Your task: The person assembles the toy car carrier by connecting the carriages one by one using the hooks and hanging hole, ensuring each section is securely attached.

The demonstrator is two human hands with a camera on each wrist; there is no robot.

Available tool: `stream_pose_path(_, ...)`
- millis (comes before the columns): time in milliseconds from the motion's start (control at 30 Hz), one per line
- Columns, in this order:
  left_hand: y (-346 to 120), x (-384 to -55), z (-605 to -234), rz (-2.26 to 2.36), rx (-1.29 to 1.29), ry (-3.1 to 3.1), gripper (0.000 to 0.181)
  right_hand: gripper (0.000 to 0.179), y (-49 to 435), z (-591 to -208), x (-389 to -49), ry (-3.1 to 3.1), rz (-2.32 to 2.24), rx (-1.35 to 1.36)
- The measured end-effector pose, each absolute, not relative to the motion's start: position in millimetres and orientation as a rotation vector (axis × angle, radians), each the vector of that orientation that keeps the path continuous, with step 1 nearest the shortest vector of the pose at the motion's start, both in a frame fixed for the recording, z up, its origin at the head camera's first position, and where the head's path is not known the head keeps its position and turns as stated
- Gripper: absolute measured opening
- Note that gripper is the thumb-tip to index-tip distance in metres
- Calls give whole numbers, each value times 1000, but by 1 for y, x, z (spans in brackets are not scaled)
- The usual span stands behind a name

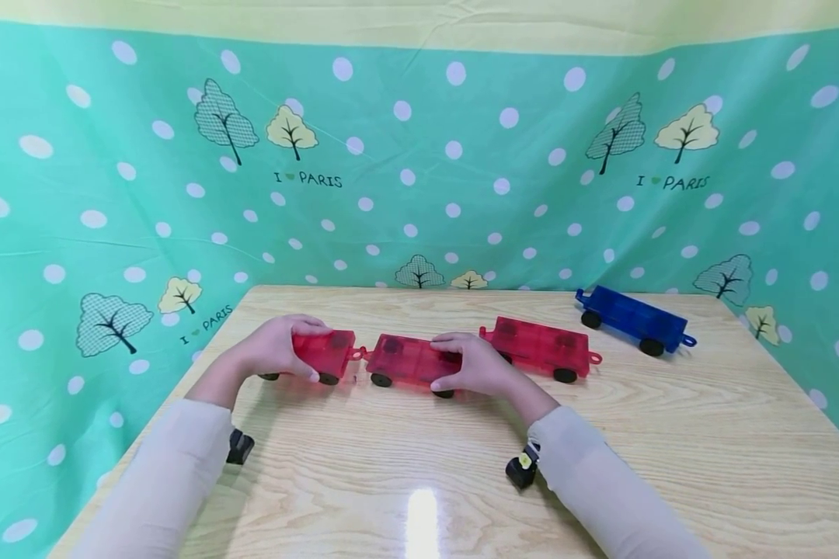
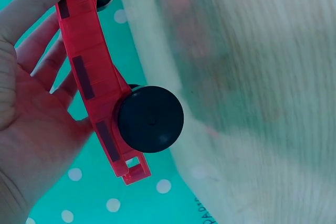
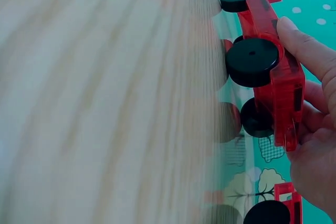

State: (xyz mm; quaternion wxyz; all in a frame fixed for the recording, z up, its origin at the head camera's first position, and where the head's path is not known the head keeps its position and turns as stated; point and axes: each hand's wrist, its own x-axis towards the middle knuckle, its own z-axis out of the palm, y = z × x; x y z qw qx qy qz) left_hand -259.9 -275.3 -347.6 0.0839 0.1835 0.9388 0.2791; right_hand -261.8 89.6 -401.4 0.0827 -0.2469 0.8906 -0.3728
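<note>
My left hand (image 1: 280,347) grips the leftmost red toy train car (image 1: 332,351) by its ends, palm over the top. In the left wrist view, thumb and fingers lie on either side of that red car, whose black wheel (image 2: 151,119) shows. My right hand (image 1: 478,366) holds the middle red train car (image 1: 405,359) at its right end, thumb on the near side. Between the two cars, the ring coupling (image 1: 356,354) of the left one meets the middle one's hook; whether they are linked I cannot tell. Both cars stand at table level.
To the right of my right hand stands a third red train car (image 1: 541,347). Farther back at the right is a blue train car (image 1: 636,317), set at an angle. A polka-dot curtain (image 1: 454,194) hangs behind the wooden table (image 1: 363,466).
</note>
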Motion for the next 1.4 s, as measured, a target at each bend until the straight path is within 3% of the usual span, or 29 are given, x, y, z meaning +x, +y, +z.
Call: stream_pose_path(1400,-276,-284,-360,727,482,2749,77,72,81,-398,-271,2611,-1053,-732)
